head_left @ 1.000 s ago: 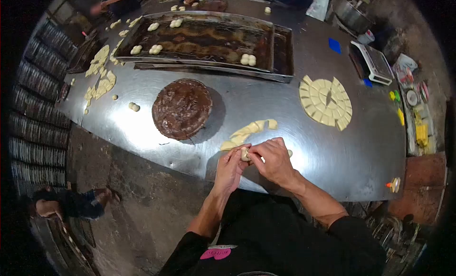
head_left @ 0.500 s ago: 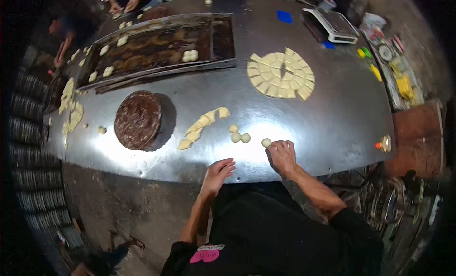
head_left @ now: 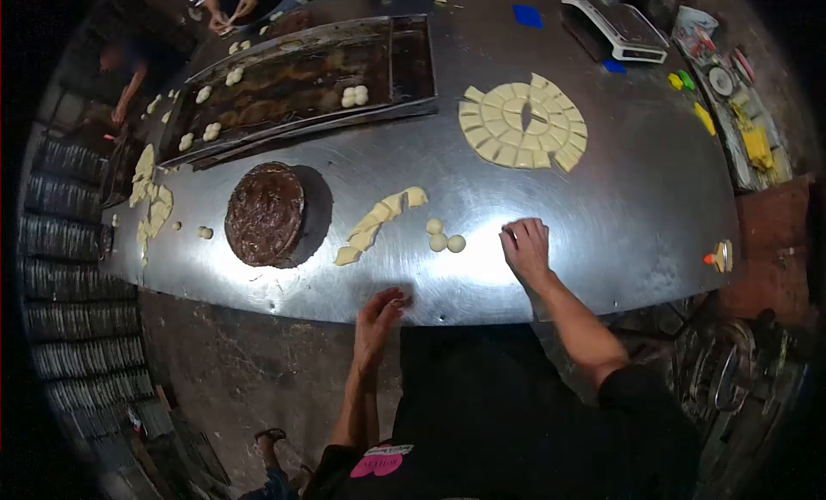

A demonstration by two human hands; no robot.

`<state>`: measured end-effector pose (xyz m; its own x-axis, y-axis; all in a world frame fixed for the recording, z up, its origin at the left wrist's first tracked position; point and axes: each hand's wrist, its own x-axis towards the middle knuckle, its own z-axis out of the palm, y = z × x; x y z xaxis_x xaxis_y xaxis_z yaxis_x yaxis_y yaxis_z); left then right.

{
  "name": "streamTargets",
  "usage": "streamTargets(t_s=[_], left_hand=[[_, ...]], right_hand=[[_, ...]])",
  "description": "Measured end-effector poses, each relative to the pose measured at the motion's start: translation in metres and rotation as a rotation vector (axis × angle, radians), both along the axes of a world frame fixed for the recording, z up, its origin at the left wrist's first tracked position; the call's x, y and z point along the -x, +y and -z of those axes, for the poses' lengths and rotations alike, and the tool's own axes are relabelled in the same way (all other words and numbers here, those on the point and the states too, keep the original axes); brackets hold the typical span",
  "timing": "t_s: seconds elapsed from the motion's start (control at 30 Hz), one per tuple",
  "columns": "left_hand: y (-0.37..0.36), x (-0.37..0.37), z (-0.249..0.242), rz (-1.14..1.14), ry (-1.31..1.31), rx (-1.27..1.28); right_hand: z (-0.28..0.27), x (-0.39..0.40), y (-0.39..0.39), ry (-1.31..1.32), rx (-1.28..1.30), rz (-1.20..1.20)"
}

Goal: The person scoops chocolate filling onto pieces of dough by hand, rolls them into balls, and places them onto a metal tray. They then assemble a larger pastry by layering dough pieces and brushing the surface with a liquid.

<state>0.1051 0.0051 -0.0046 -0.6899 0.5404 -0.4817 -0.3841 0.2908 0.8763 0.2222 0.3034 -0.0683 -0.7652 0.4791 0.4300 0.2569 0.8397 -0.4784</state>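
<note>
Three pale dough balls lie in a touching cluster on the metal desk, between the person's two hands and a little farther in from the near edge. The hands are well apart. The right hand hangs palm down over the desk with bent fingers; whether it covers anything cannot be told. The left hand is at the near edge, its fingers loosely bent and parted from the thumb.

The steel surface is shiny, with bright glare near the balls. Left of them runs a strip of cut dough; beyond the right hand lies a round of dough sliced into many pieces. A round, dark brown mass sits farther left.

Behind it, a large dark tray holds several dough clusters, one of four balls at its right. A shallow bin at the right edge contains yellow items.

Racks line the left side above a dark floor, and a co-worker's hands handle something at the far end.
</note>
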Motion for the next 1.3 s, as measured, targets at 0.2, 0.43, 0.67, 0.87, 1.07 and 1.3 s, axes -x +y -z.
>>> streamTargets(t_s=[0.2,0.43,0.67,0.87,1.07,1.3], left_hand=[[0.002,-0.002,0.009,0.082,-0.101,-0.025],[0.024,0.068,0.062,0.161,-0.067,-0.034],[0.133,0.106,0.045,0.518,0.583,0.01],[0.138,0.105,0.061,0.708,0.826,-0.02],[0.124,0.1,0.042,0.674,0.831,-0.045],[0.126,0.076,0.048,0.698,0.822,-0.034]], right_hand=[[0.01,-0.007,-0.037,0.061,0.186,-0.31],[0.014,0.048,-0.016,0.216,0.239,0.112],[-0.029,-0.015,-0.06,-0.109,0.378,0.008],[-0.028,0.081,-0.053,0.01,0.614,0.045],[-0.027,0.078,-0.044,-0.269,0.531,-0.09],[-0.041,0.062,-0.04,-0.307,0.499,-0.307]])
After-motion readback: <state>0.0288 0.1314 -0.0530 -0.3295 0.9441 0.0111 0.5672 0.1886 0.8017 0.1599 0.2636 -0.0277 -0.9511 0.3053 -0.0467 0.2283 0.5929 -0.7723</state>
